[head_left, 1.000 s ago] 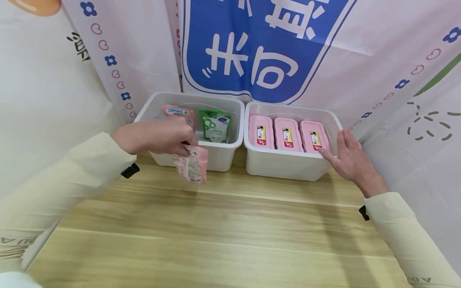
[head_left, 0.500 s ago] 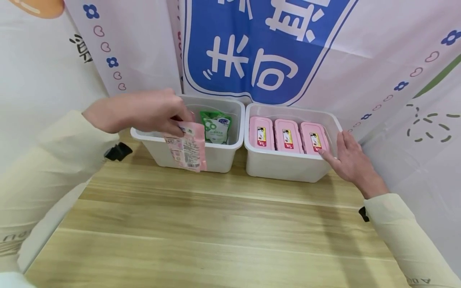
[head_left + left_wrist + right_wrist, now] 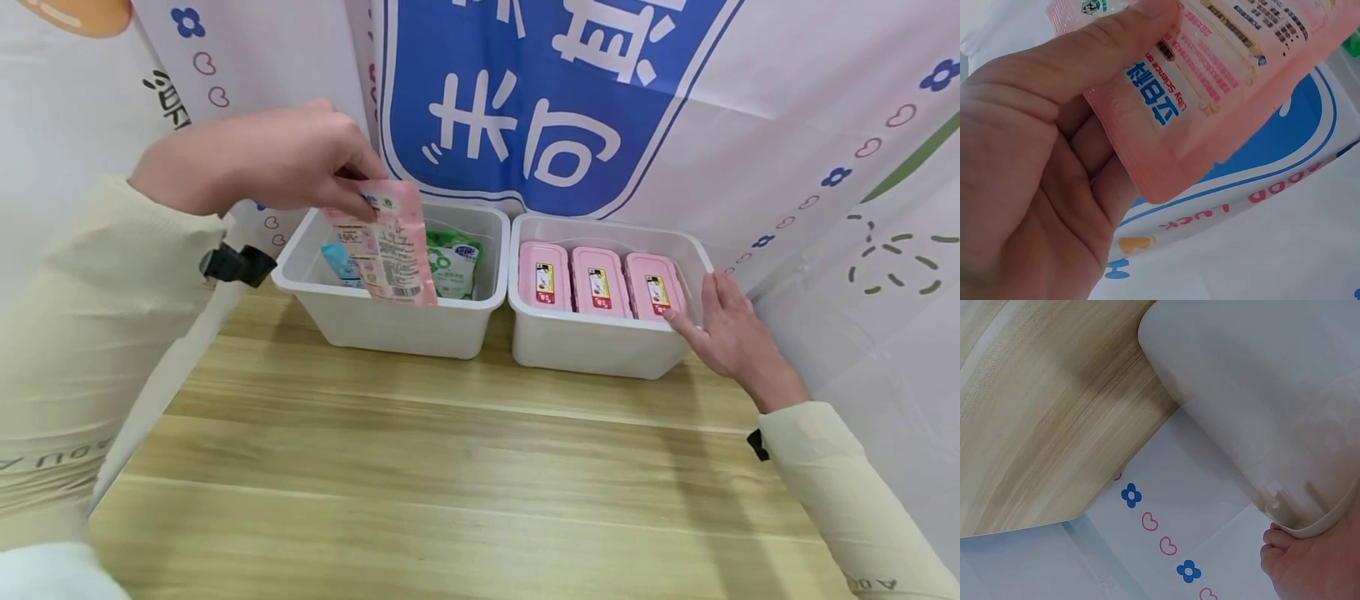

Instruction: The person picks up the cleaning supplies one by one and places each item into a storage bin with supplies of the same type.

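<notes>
My left hand [image 3: 277, 162] pinches a pink printed pouch [image 3: 390, 246] by its upper edge. The pouch hangs over the front rim of the left white bin [image 3: 390, 325]. In the left wrist view the thumb lies across the pouch's face [image 3: 1210, 75], with fingers behind it. Inside that bin are a green-and-white pouch [image 3: 453, 265] and a blue one [image 3: 341, 265], partly hidden by the held pouch. My right hand [image 3: 731, 329] rests at the front right corner of the right white bin [image 3: 600, 346], fingers along its rim. Three pink lidded boxes [image 3: 600, 279] stand in it.
Both bins stand side by side at the back of a wooden table [image 3: 480, 467]. A printed cloth [image 3: 480, 100] with a blue panel hangs right behind them, and more white cloth [image 3: 885, 317] hangs at the sides.
My left hand has lifted the pink pouch from low in front of the left bin up to its front rim. The right hand has stayed at its bin.
</notes>
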Demonstrator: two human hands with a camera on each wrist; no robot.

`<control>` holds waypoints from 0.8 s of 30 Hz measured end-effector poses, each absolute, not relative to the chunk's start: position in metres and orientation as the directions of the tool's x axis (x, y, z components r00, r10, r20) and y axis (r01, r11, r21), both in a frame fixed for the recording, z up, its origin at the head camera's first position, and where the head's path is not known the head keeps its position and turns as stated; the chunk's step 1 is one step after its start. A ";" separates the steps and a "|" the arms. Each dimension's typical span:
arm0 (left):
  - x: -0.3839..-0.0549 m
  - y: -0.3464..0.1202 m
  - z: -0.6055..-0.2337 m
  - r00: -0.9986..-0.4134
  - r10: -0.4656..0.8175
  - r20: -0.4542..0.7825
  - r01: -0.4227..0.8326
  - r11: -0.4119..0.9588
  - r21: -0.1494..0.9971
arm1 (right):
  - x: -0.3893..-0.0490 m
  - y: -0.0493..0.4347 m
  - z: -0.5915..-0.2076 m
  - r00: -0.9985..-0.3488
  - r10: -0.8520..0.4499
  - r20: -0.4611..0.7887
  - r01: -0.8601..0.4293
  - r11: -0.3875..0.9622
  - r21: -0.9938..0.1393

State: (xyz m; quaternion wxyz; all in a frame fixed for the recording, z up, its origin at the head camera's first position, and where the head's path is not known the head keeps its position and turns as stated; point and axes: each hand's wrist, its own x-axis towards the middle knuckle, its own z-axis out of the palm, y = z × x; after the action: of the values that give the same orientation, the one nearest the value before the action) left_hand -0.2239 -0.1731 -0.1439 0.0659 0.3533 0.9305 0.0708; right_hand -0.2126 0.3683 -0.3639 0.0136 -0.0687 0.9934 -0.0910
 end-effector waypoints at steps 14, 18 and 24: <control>-0.252 -0.164 -0.162 -0.772 0.635 -0.034 0.627 0.769 0.127 | -0.212 0.367 -0.363 -0.991 -0.132 -0.020 -0.126 0.974 -0.190; -0.260 -0.160 -0.169 -0.777 0.629 -0.037 0.620 0.774 0.132 | -0.212 0.367 -0.362 -0.991 -0.130 -0.024 -0.123 0.974 -0.191; -0.271 -0.152 -0.185 -0.778 0.626 -0.049 0.614 0.775 0.151 | -0.212 0.368 -0.363 -0.991 -0.131 -0.016 -0.126 0.974 -0.190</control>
State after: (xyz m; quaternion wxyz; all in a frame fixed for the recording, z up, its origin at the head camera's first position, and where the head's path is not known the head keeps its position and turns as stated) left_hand -0.2705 -0.1515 -0.1846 0.0481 0.3294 0.9408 0.0636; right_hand -0.2116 0.3683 -0.3627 0.0144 -0.0646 0.9933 -0.0949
